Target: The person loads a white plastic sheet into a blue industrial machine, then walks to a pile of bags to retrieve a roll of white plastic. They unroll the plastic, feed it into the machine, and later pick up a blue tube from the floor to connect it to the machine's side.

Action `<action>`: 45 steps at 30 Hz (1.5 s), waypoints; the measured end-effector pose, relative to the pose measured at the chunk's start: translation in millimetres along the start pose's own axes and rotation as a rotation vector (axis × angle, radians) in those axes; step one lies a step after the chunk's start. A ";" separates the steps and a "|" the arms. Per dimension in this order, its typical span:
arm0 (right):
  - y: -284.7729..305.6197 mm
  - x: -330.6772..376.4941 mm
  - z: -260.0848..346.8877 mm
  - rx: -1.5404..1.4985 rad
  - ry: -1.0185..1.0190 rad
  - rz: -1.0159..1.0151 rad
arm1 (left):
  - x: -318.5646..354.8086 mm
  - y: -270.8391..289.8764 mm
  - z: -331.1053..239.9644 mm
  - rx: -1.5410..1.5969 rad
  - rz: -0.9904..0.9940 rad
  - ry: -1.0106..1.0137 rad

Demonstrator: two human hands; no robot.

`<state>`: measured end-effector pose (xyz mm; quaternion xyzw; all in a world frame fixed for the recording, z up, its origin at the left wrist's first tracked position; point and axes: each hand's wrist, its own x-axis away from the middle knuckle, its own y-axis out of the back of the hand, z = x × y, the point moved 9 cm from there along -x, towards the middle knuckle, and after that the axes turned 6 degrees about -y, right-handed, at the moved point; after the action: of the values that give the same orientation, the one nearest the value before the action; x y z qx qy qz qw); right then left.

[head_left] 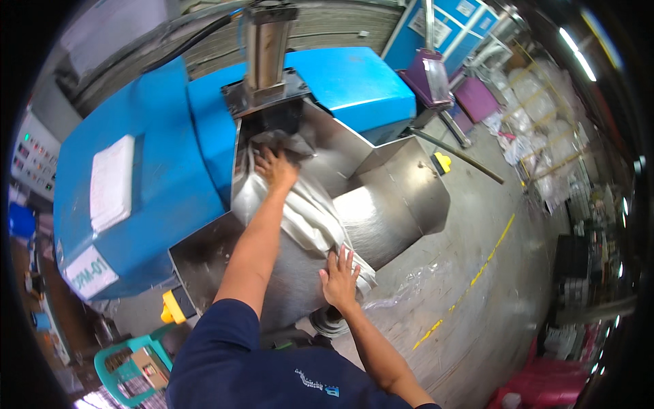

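A long bundle of whitish plastic film [306, 217] lies along a bare metal hopper [381, 204] of a blue machine. Its far end reaches into the opening below an upright metal cylinder [267, 48]. My left hand [276, 168] is stretched far forward, fingers spread, lying on the film close to that opening. Nearer to me, my right hand [339, 278] rests on the film's near end by the hopper's edge, with its fingers apart. What lies under the far end of the film is hidden.
Blue machine covers [129, 184] flank the hopper, with white sheets [112, 183] on the left one. Yellow-and-black blocks [174, 307] sit at the hopper's sides. A green plastic chair [112, 368] holds a box at lower left. A metal bar [470, 162] juts out to the right. Plastic bags [538, 116] are heaped beyond.
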<state>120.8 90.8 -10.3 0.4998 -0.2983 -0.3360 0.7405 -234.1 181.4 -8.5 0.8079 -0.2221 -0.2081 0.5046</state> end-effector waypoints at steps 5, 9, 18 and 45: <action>-6.6 -15.1 1.4 0.050 0.002 0.029 | -48.5 -31.3 28.8 0.034 0.167 -0.080; -6.8 -24.0 -2.0 0.012 -0.038 0.015 | -13.5 -2.7 7.0 0.044 0.135 0.031; 39.3 -4.6 -44.8 -0.310 0.026 -0.093 | 90.1 -28.0 -31.7 -0.183 0.323 -0.023; -18.5 76.6 -262.5 -0.528 -0.653 -0.272 | 87.9 -54.9 -35.4 -0.109 0.175 -0.183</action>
<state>366.9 166.5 -104.3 0.1959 -0.3520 -0.6354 0.6588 -134.4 178.5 -53.9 0.7344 -0.3255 -0.2480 0.5415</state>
